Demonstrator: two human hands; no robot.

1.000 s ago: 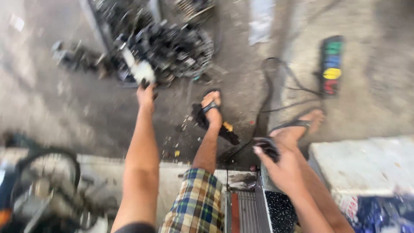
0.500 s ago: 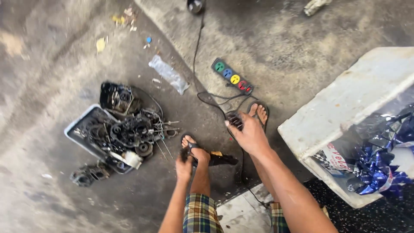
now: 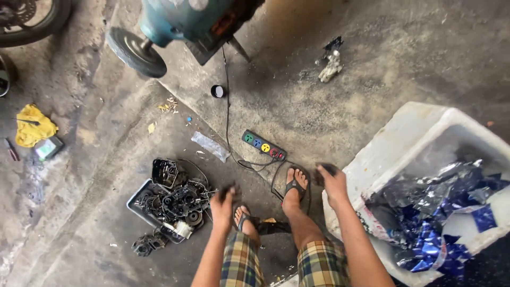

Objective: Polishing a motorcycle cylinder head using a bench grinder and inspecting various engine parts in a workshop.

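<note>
L hand now off parts tray

Head camera looks steeply down; concrete floor far below.

Stained grey concrete floor, daylight from upper right; white foam box at right.

a tray of engine parts lay on the floor to the left of the person's feet, with the left hand just to its right. a power strip lay ahead of the feet, its cord running on toward a wheeled machine farther off. the right hand hung beside a foam box at the right, crumpled foil lying in it.
</note>
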